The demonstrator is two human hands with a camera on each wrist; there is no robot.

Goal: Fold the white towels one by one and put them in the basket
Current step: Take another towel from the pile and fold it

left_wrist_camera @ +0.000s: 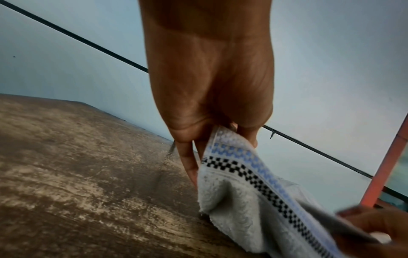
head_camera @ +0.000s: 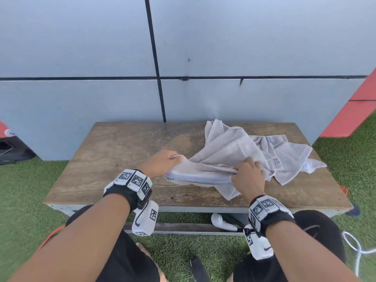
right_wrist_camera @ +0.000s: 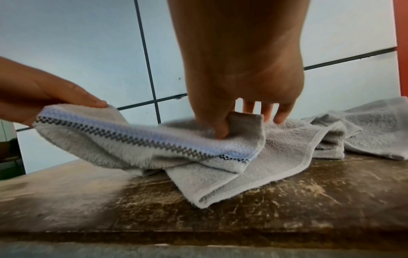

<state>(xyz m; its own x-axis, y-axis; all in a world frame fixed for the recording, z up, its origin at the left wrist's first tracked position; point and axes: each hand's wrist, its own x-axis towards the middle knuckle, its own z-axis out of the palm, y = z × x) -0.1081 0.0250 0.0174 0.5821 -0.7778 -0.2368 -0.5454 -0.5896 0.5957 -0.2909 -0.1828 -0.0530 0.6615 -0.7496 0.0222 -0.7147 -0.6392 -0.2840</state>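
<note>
A white towel (head_camera: 221, 157) with a blue and black checked border lies rumpled on the right half of the wooden table (head_camera: 114, 151). My left hand (head_camera: 162, 162) pinches the border's left corner and holds it a little above the wood; the left wrist view shows that corner of the towel (left_wrist_camera: 238, 174) between thumb and fingers of my left hand (left_wrist_camera: 212, 97). My right hand (head_camera: 247, 175) pinches the same edge further right; in the right wrist view the right hand (right_wrist_camera: 240, 97) has its thumb on the towel (right_wrist_camera: 154, 139), other fingers spread. A second towel (head_camera: 293, 151) lies behind. No basket shows.
The table stands against a pale tiled wall (head_camera: 81, 58) on green artificial turf (head_camera: 30, 180). A red panel (head_camera: 354, 110) leans at the right. A white object (head_camera: 222, 221) lies under the table, and a white cable (head_camera: 356, 247) lies on the turf at lower right.
</note>
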